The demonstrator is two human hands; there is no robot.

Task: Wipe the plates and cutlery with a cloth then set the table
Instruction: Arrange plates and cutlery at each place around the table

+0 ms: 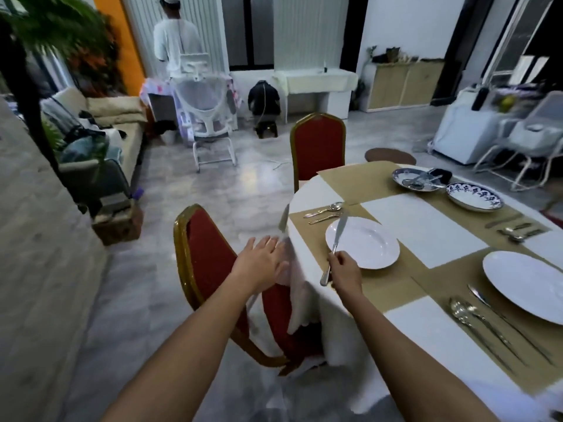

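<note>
the centre plate (pixel 362 242) is plain white, while the upper-right plate (pixel 474 197) has a blue floral rim on white. the placemats (pixel 384 290) are tan, the tablecloth (pixel 316 190) white, and the lower-left chair (pixel 210 257) red with a gold frame.

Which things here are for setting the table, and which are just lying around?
For the job: knife in the right hand, white plate, spoon, blue-patterned plate, placemat.
Just lying about: sofa, white chair, plant.
</note>
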